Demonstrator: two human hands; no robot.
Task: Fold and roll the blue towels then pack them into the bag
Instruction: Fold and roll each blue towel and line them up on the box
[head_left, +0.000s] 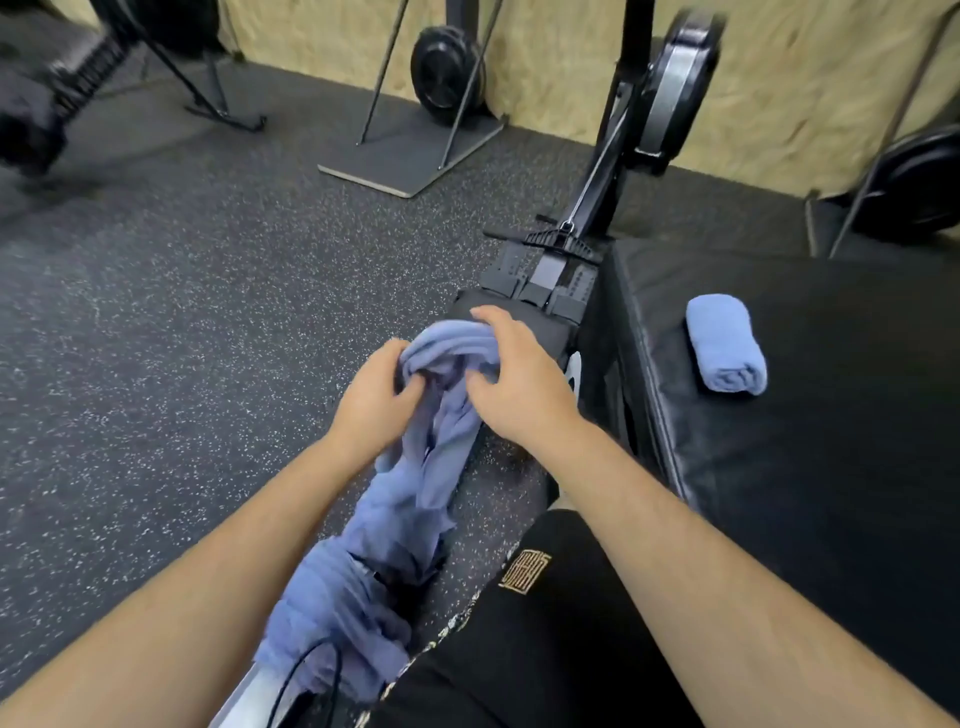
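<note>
Both hands hold the bunched top of a loose towel (431, 452) out front. The left hand (376, 395) pinches its folds and the right hand (514, 374) cups over them, fingers curled. One rolled towel (724, 345) lies on the box (831, 415). This one is barely begun, and no bag shows, so packing looks undone.

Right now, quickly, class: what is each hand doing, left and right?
Left hand: closed, gripping the blue towel at its rolled end.
Right hand: closed, fingers curled over the same rolled end.
</note>
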